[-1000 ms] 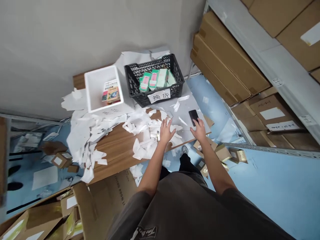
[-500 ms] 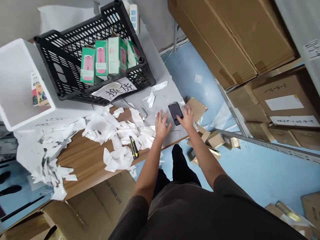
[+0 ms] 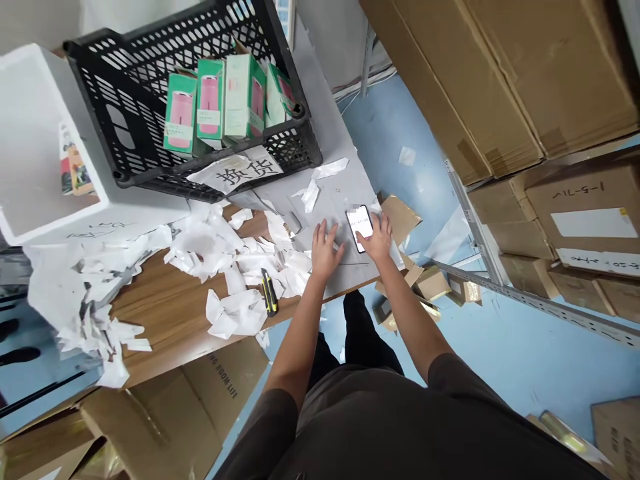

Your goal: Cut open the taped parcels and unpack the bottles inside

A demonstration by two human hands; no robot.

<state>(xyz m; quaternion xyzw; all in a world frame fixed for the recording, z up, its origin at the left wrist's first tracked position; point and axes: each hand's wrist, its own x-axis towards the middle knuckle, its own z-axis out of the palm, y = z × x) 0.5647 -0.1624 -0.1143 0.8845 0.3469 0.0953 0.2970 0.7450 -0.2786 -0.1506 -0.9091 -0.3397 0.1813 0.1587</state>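
The lit phone (image 3: 358, 222) lies on the tabletop (image 3: 167, 297), the right hand (image 3: 378, 240) open, thumb over its screen; the left hand (image 3: 326, 253) lies fingers spread nearby. Screen use seems the step; a tap would need a steady thumb.

A grey wall (image 3: 40, 17) stood beyond the far edge of the wood-grain tabletop (image 3: 185, 300), with blue floor (image 3: 500, 373) and metal shelving (image 3: 530, 299) past its right edge.
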